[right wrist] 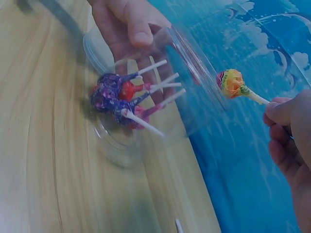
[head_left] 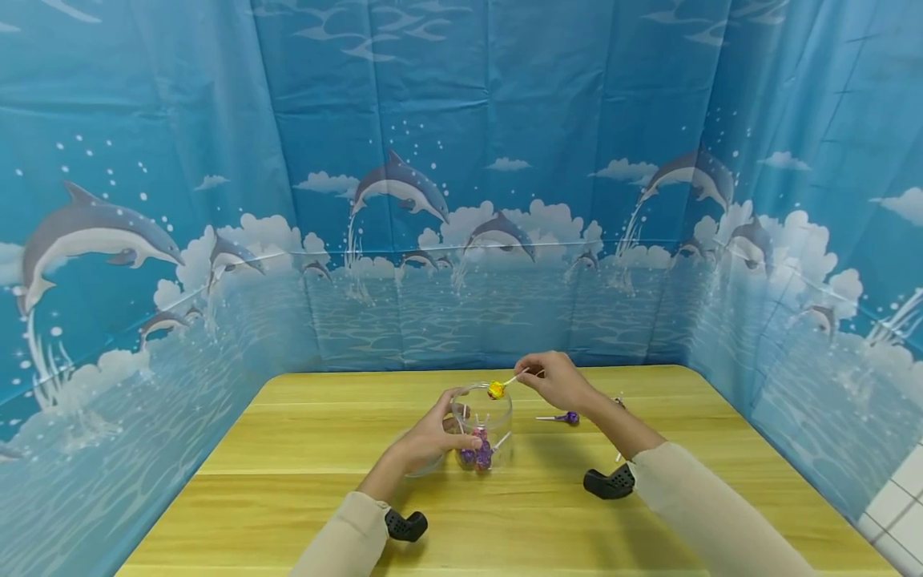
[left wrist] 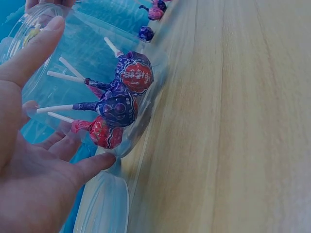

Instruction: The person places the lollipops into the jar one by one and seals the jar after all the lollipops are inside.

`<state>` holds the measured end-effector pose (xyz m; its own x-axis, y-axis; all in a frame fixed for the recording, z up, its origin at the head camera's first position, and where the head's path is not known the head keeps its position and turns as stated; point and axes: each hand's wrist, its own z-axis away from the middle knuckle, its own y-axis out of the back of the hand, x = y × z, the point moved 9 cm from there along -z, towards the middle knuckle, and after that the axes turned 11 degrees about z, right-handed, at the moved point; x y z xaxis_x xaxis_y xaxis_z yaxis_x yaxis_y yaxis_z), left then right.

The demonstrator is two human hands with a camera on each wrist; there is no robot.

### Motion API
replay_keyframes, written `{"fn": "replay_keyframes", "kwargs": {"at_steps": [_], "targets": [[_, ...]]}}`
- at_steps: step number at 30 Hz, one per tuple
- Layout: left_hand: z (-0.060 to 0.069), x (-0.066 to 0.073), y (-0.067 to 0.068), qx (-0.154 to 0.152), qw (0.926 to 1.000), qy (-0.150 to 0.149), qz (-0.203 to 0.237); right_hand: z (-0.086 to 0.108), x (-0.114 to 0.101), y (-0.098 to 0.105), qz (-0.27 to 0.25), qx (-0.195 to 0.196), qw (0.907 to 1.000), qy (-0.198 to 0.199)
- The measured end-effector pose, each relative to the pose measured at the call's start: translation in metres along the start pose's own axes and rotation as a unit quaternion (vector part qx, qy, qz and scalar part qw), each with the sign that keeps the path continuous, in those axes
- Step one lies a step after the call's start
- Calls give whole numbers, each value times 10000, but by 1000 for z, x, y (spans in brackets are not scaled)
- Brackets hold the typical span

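My left hand [head_left: 425, 439] grips a clear round jar [head_left: 502, 425] from its left side, thumb toward the front. Inside the jar, several lollipops in purple and red wrappers [left wrist: 116, 108] lie at the bottom with their white sticks pointing up. My right hand [head_left: 562, 383] pinches the white stick of a yellow-wrapped lollipop [right wrist: 233, 83]. That lollipop's head is right at the jar's open mouth, candy end toward the jar; whether it touches the rim I cannot tell. A clear lid [left wrist: 104, 204] lies on the table beside the jar, partly hidden by my left hand.
A purple lollipop [head_left: 571, 417] lies on the wooden table [head_left: 303, 449], right of the jar. Another lollipop [head_left: 619, 399] shows partly behind my right forearm. A blue dolphin-print curtain [head_left: 461, 312] stands along the table's back and sides.
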<state>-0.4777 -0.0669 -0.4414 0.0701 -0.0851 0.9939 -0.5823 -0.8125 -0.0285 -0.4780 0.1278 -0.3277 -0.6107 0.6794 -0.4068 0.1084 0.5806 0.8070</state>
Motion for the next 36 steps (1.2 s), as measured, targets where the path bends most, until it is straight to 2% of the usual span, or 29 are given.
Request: {"fn": "replay_keyframes", "kwargs": {"at_steps": [11,18,21,27,31,36], "targets": [[0,-2,2,-23,10000,6,-16,-24,-29,-35,538,-504,9949,696],[0,-3,3,21,10000,18,-64,-35,-49,-58,1300,-797,9807,1221],[0,-3,3,-19,10000,19,-14,-38,-53,-67,1455,-1055,9763,1204],[0,-1,3,-15,10000,-45,-15,-40,-54,-73,1573,-1571,9715,819],[1,-2,3,-43,9999,-40,-127,-37,-54,-71,1553,-1505,9723,885],[1,-2,2,-47,9999,-51,-133,-33,-47,-60,1104,-1078,9832,978]]}}
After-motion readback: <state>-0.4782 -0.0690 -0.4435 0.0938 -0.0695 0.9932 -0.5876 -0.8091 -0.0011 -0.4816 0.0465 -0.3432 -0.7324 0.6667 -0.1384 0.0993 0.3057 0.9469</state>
